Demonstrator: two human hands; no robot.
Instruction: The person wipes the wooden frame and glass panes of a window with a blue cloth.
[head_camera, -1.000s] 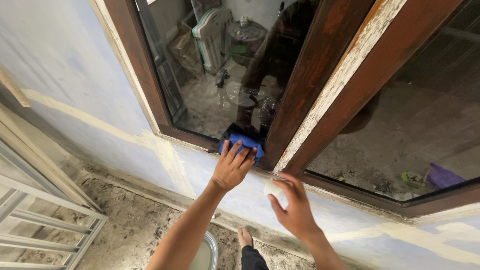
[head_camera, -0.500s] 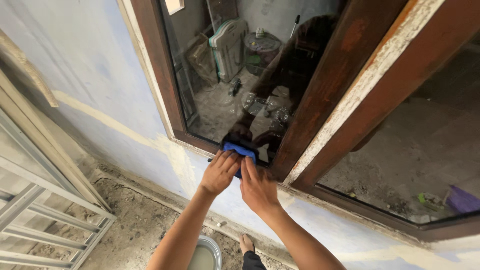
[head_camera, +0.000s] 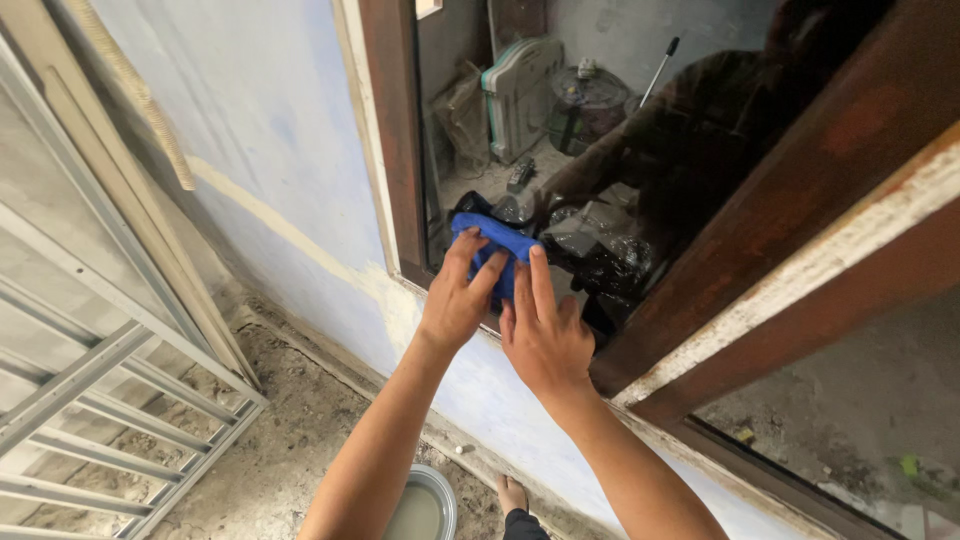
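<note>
Hands, left hand (head_camera: 455, 300) and right hand (head_camera: 543, 340), pressing blue cloth (head_camera: 492, 243) (flat) on window glass (head_camera: 590, 130)

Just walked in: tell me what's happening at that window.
A person presses a blue cloth against the window glass near its lower left corner, beside the brown wooden frame. The left hand has its fingers spread over the cloth, and the right hand lies next to it with fingertips on the cloth's lower edge. Below, a round basin sits on the gritty floor by the person's bare foot.
</note>
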